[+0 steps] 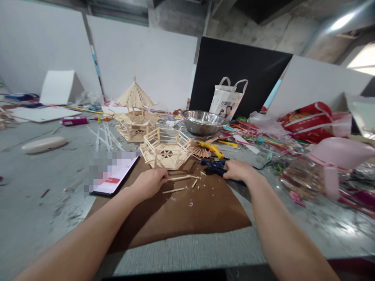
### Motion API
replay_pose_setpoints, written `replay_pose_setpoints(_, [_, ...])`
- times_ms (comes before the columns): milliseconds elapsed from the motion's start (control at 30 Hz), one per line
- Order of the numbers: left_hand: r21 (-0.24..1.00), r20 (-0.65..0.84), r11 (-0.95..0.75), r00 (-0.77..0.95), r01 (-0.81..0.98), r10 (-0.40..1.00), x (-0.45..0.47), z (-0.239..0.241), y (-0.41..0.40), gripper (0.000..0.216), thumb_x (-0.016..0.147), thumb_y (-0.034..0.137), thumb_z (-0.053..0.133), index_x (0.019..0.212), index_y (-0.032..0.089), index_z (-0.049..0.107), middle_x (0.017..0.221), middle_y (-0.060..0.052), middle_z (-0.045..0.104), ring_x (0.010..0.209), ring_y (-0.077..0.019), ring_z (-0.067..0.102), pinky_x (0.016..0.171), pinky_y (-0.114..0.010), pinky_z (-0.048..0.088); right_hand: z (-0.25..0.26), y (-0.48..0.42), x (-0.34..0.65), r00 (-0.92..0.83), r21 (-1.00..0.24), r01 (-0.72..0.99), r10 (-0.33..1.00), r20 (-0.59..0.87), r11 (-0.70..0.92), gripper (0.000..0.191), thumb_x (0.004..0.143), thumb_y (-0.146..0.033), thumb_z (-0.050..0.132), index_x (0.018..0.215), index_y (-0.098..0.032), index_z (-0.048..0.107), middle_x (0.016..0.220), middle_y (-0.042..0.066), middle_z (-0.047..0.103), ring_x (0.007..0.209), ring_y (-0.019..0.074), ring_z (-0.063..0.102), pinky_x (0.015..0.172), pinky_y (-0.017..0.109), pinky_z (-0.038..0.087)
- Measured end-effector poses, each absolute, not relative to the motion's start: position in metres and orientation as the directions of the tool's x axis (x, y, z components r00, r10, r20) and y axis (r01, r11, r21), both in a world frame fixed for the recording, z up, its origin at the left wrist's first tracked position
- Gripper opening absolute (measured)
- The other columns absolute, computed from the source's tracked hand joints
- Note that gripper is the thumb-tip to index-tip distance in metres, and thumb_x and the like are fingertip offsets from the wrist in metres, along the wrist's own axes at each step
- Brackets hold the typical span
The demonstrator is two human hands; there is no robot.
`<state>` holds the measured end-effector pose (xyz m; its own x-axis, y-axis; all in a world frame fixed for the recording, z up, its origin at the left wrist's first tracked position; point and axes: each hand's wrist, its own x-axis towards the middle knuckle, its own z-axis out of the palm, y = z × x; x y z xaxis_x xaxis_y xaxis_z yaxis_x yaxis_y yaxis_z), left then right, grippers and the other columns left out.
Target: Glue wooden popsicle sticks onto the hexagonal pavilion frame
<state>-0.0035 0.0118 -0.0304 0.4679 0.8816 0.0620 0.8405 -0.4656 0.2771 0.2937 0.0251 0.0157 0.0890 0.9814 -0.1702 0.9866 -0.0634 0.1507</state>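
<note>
My left hand rests on the brown mat, fingers curled in a pinch on a thin wooden stick that points right. My right hand lies closed over dark blue cutters at the mat's far right edge. Just beyond my hands stands a hexagonal stick-built base with railings. More cut sticks and small offcuts lie loose on the mat between my hands.
A finished stick pavilion stands behind the base, beside a steel bowl. A yellow glue gun lies near the cutters. A tablet sits left of the mat. Coloured packets, a pink lid and clutter fill the right side.
</note>
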Motion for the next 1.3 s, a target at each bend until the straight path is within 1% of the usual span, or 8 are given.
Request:
replay_pose_setpoints(200, [0.277, 0.057, -0.502, 0.508, 0.819, 0.86, -0.003, -0.032, 0.011, 0.027, 0.08, 0.024, 0.036, 0.094, 0.022, 0.059, 0.098, -0.004, 0.062, 0.088, -0.0188, 0.057, 0.076, -0.028, 0.041, 0.003, 0.037, 0.325, 0.099, 0.039, 0.994, 0.994, -0.034, -0.098, 0.024, 0.061, -0.035, 0.057, 0.08, -0.019, 0.057, 0.084, 0.008, 0.062, 0.077, 0.0236, 0.057, 0.059, 0.029, 0.039])
replay_pose_setpoints(400, [0.242, 0.044, -0.494, 0.499, 0.835, 0.866, -0.004, -0.032, 0.011, 0.025, 0.079, 0.026, 0.037, 0.091, 0.023, 0.059, 0.096, -0.003, 0.063, 0.085, -0.019, 0.057, 0.073, -0.028, 0.042, -0.002, 0.039, 0.319, 0.049, -0.102, 0.994, 0.994, 0.1, -0.039, 0.027, 0.071, -0.033, 0.051, 0.093, -0.019, 0.054, 0.093, 0.006, 0.06, 0.083, 0.0185, 0.055, 0.068, 0.027, 0.04])
replay_pose_setpoints(700, [0.265, 0.049, -0.472, 0.478, 0.841, 0.877, -0.003, -0.032, 0.012, 0.024, 0.079, 0.025, 0.036, 0.087, 0.021, 0.059, 0.092, -0.004, 0.063, 0.083, -0.0176, 0.056, 0.071, -0.027, 0.041, 0.008, 0.037, 0.317, 0.06, -0.377, 0.925, 0.96, 0.272, 0.049, 0.079, 0.054, -0.035, 0.066, 0.124, -0.012, 0.036, 0.095, 0.009, 0.053, 0.084, 0.0213, 0.052, 0.072, 0.032, 0.041])
replay_pose_setpoints(833, [0.256, 0.119, -0.449, 0.433, 0.856, 0.893, -0.003, -0.034, 0.016, 0.022, 0.081, 0.028, 0.036, 0.08, 0.02, 0.057, 0.088, -0.005, 0.061, 0.08, -0.0193, 0.055, 0.07, -0.029, 0.041, 0.013, 0.033, 0.315, 0.109, -0.61, 0.787, 0.95, 0.294, 0.099, 0.072, 0.055, -0.041, 0.065, 0.119, -0.016, 0.043, 0.096, 0.006, 0.052, 0.078, 0.0167, 0.052, 0.068, 0.029, 0.041])
replay_pose_setpoints(1000, [0.214, 0.233, -0.53, 0.484, 0.82, 0.843, 0.001, -0.039, 0.021, 0.023, 0.082, 0.027, 0.035, 0.078, 0.016, 0.055, 0.085, -0.007, 0.059, 0.084, -0.02, 0.052, 0.078, -0.032, 0.039, 0.018, 0.03, 0.308, 0.141, -0.882, 0.434, 0.953, 0.267, 0.183, 0.057, 0.051, -0.033, 0.068, 0.103, -0.019, 0.05, 0.084, 0.0, 0.055, 0.064, 0.0104, 0.051, 0.058, 0.023, 0.04])
replay_pose_setpoints(1133, [0.221, 0.254, -0.514, 0.459, 0.829, 0.851, 0.004, -0.04, 0.02, 0.023, 0.084, 0.027, 0.034, 0.078, 0.016, 0.054, 0.082, -0.007, 0.06, 0.081, -0.0201, 0.052, 0.075, -0.031, 0.04, 0.024, 0.026, 0.299, 0.168, -0.985, 0.137, 0.978, 0.125, 0.102, 0.027, 0.053, -0.025, 0.064, 0.074, -0.018, 0.05, 0.043, -0.009, 0.038, 0.037, 0.0055, 0.032, 0.037, 0.019, 0.025])
replay_pose_setpoints(1233, [0.226, 0.255, -0.489, 0.433, 0.843, 0.865, 0.003, -0.042, 0.022, 0.025, 0.084, 0.028, 0.032, 0.079, 0.016, 0.053, 0.082, -0.007, 0.06, 0.082, -0.0208, 0.052, 0.074, -0.032, 0.04, 0.028, 0.022, 0.295, 0.15, -0.994, -0.035, 0.984, 0.097, 0.104, 0.02, 0.053, -0.022, 0.06, 0.067, -0.018, 0.046, 0.039, -0.01, 0.03, 0.035, 0.0053, 0.026, 0.035, 0.019, 0.021])
replay_pose_setpoints(1300, [0.222, 0.259, -0.498, 0.442, 0.838, 0.859, 0.001, -0.045, 0.026, 0.024, 0.084, 0.027, 0.032, 0.078, 0.016, 0.053, 0.082, -0.008, 0.06, 0.085, -0.021, 0.052, 0.077, -0.032, 0.04, 0.03, 0.02, 0.294, 0.128, -0.988, -0.06, 0.983, 0.133, 0.142, 0.016, 0.056, -0.024, 0.055, 0.069, -0.018, 0.048, 0.042, -0.007, 0.036, 0.037, 0.0066, 0.03, 0.036, 0.02, 0.024])
